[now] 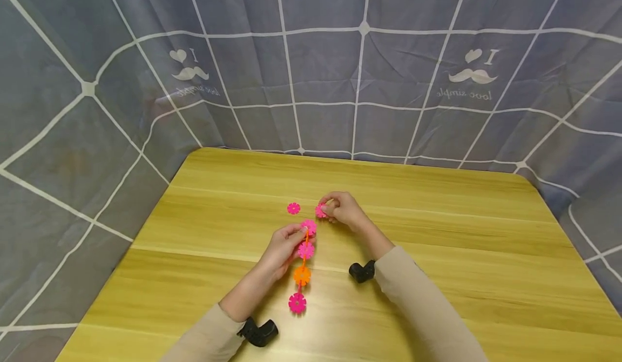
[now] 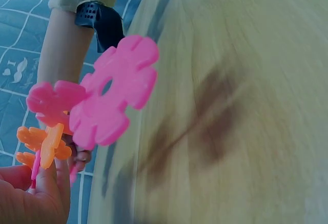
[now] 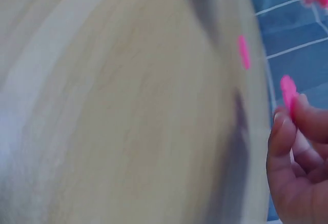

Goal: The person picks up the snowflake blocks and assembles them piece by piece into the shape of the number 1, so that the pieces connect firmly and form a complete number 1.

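A chain of interlocking pink and orange flower-shaped plastic discs hangs from my left hand (image 1: 281,249), which pinches it near its upper end. An orange disc (image 1: 302,276) sits low in the chain, and a pink disc (image 1: 297,302) forms its near end. That pink end disc (image 2: 115,93) looms large in the left wrist view, above the table. Thumb and fingertips of my right hand (image 1: 344,209) pinch a separate pink disc (image 3: 288,90), apart from the chain. Beyond the left hand, one loose pink disc (image 1: 293,208) lies flat on the table.
The wood-grain table (image 1: 461,254) spreads out on both sides of the arms. Grey curtains (image 1: 320,70) with white lines hang behind its far edge and along its left. Black wrist mounts (image 1: 262,333) are worn on both forearms.
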`<move>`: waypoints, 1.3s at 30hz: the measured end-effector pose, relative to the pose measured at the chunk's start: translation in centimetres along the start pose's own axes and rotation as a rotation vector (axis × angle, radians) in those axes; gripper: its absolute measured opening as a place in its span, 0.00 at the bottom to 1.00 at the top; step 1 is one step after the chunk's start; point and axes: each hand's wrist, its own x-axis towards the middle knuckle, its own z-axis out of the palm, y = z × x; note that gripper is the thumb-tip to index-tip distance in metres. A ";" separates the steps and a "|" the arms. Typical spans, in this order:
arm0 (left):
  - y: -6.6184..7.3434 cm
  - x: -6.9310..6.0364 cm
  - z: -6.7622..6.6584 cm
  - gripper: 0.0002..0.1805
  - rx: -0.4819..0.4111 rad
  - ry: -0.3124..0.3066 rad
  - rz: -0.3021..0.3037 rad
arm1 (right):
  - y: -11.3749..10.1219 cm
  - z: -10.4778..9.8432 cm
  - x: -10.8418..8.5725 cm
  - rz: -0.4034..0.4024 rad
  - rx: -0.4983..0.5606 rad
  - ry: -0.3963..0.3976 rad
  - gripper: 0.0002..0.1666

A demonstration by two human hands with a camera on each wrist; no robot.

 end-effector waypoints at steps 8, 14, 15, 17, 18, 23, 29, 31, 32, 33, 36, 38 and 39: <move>-0.1 0.0 0.3 0.15 -0.007 -0.005 -0.004 | -1.0 0.0 -1.3 0.010 0.184 -0.062 0.11; -0.3 -0.1 0.4 0.14 -0.004 -0.008 -0.011 | -1.3 0.2 -2.2 -0.006 0.229 -0.066 0.11; -0.3 -0.1 0.5 0.14 -0.009 -0.008 -0.015 | -1.4 0.2 -2.3 -0.011 0.237 -0.069 0.11; -0.2 -0.1 0.6 0.14 -0.010 -0.009 -0.013 | -1.4 0.3 -2.5 -0.019 0.249 -0.075 0.11; -0.2 -0.1 0.6 0.14 -0.010 -0.009 -0.013 | -1.4 0.3 -2.6 -0.025 0.254 -0.081 0.11; 0.0 -0.1 0.7 0.14 -0.014 -0.016 -0.016 | -1.4 0.4 -2.7 -0.025 0.293 -0.108 0.11; 0.0 -0.1 0.8 0.14 -0.020 -0.027 -0.017 | -1.4 0.3 -2.9 -0.031 0.328 -0.149 0.11; 0.0 -0.1 0.8 0.14 -0.019 -0.031 -0.015 | -1.4 0.2 -2.9 -0.042 0.332 -0.160 0.11; 0.1 -0.1 0.8 0.14 -0.021 -0.033 -0.015 | -1.3 0.2 -2.9 -0.045 0.335 -0.165 0.11; 0.1 -0.1 0.8 0.14 -0.022 -0.034 -0.015 | -1.3 0.2 -2.9 -0.048 0.337 -0.168 0.11; 0.1 -0.1 0.9 0.14 -0.024 -0.040 -0.015 | -1.3 0.1 -2.9 -0.066 0.339 -0.173 0.10; 0.1 -0.1 1.0 0.14 -0.025 -0.046 -0.012 | -1.3 0.1 -3.0 -0.076 0.344 -0.176 0.10; 0.1 -0.1 1.0 0.14 -0.025 -0.048 -0.011 | -1.2 0.0 -3.0 -0.084 0.346 -0.179 0.10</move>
